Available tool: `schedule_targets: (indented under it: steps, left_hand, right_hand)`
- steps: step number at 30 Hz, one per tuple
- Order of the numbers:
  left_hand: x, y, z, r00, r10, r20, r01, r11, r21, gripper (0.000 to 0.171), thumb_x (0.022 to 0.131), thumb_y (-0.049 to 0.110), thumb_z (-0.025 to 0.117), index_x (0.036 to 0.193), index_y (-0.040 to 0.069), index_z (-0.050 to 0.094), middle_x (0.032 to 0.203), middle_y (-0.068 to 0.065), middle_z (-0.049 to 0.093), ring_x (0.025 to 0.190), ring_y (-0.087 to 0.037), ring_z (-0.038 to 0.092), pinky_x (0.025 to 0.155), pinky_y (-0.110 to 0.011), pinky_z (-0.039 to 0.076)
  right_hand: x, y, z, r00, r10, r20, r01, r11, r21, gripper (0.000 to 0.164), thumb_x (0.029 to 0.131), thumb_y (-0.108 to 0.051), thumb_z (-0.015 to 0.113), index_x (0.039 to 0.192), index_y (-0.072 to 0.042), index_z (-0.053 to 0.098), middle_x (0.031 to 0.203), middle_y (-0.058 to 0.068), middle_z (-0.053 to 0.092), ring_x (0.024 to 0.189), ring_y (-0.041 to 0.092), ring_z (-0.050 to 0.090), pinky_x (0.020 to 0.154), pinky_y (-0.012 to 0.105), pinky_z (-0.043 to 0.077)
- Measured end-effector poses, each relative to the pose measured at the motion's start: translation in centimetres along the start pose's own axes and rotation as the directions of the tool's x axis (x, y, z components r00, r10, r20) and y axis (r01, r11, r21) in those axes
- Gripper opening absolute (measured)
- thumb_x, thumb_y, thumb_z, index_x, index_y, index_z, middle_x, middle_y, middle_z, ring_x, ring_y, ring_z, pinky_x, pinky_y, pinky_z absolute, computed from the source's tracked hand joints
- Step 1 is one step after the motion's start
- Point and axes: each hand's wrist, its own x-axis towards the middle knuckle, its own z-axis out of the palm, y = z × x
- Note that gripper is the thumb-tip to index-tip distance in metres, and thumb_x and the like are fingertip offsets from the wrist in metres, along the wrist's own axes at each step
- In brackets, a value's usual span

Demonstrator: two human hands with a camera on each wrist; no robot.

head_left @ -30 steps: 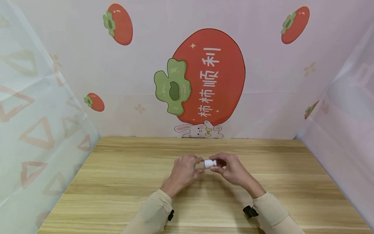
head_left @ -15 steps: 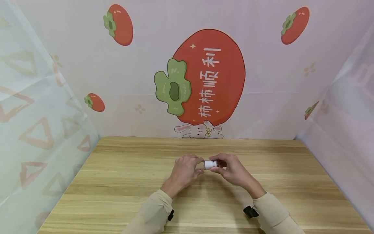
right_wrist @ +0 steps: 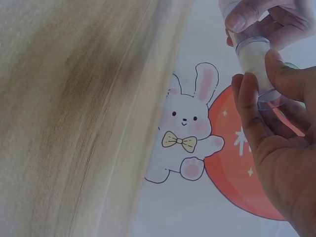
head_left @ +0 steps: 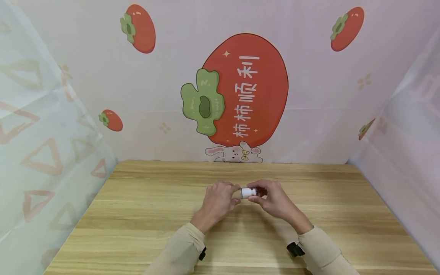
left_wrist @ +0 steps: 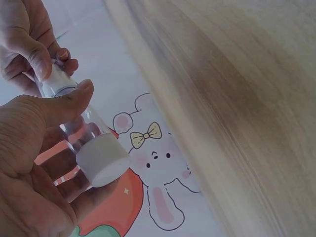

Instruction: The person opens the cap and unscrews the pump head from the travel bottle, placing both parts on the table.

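Note:
A small slim clear bottle (head_left: 248, 193) with white parts is held sideways between both hands above the table. My left hand (head_left: 217, 200) grips its clear body. In the left wrist view, a broad white end piece (left_wrist: 102, 160) sticks out below that thumb. My right hand (head_left: 274, 198) pinches the other end between thumb and fingers. The right wrist view shows a white section (right_wrist: 255, 60) with a clear rim there, and a clear end partly hidden by the right fingers (right_wrist: 249, 96). The left thumb lies close to the right hand's end of the bottle.
The wood-grain table (head_left: 154, 229) runs back to a printed cloth backdrop (head_left: 165, 84) with persimmons and a rabbit. Cloth side walls stand at left (head_left: 51, 152) and right (head_left: 405, 152). Dark straps (head_left: 295, 249) sit at the sleeves.
Both hands keep their hold on the bottle and stay almost in place. The left hand and the bottle have shifted very slightly to the right.

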Motion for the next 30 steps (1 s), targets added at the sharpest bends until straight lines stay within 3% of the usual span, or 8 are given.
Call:
schedule_targets:
  steps: [9,19,25,30]
  left_hand:
    - [0.0,0.0,-0.1,1.0,-0.009,-0.007,0.009,1.0,0.003,0.035,0.082,0.031,0.087,0.112,0.015,0.078,0.096,-0.003,0.076,0.079,-0.021,0.067,0.054,-0.033,0.05]
    - [0.1,-0.4,0.0,0.999,-0.029,-0.022,0.026,0.995,-0.101,0.036,0.081,0.029,0.088,0.112,0.014,0.079,0.095,-0.003,0.077,0.07,-0.014,0.064,0.05,-0.027,0.046]
    - [0.1,-0.7,-0.1,0.999,-0.034,-0.008,0.032,0.989,-0.141,0.037,0.079,0.029,0.089,0.111,0.013,0.079,0.097,-0.004,0.077,0.06,-0.009,0.052,0.047,-0.022,0.038]
    - [0.0,-1.0,-0.1,0.999,-0.046,0.0,0.046,0.99,-0.13,0.036,0.078,0.028,0.09,0.11,0.014,0.08,0.097,-0.003,0.077,0.064,-0.01,0.058,0.047,-0.022,0.039]
  right_hand:
    - [-0.1,-0.1,0.1,0.999,-0.016,-0.034,0.016,1.0,0.0,0.028,0.084,-0.003,0.082,0.112,-0.002,0.073,0.096,0.001,0.072,0.077,0.01,0.063,0.068,0.025,0.057]
    - [-0.2,0.0,0.3,0.996,-0.046,-0.072,0.048,0.999,0.021,0.03,0.083,-0.003,0.082,0.111,-0.003,0.073,0.099,0.002,0.072,0.08,0.01,0.066,0.072,0.025,0.058]
    - [-0.2,0.2,0.2,0.996,-0.058,-0.062,0.061,0.997,0.038,0.031,0.083,-0.002,0.082,0.112,-0.003,0.073,0.101,0.002,0.072,0.082,0.01,0.067,0.075,0.025,0.058]
    - [-0.1,0.2,0.0,0.998,-0.057,-0.039,0.059,0.997,0.053,0.03,0.083,0.0,0.081,0.111,-0.002,0.072,0.098,0.002,0.072,0.08,0.01,0.067,0.074,0.026,0.058]
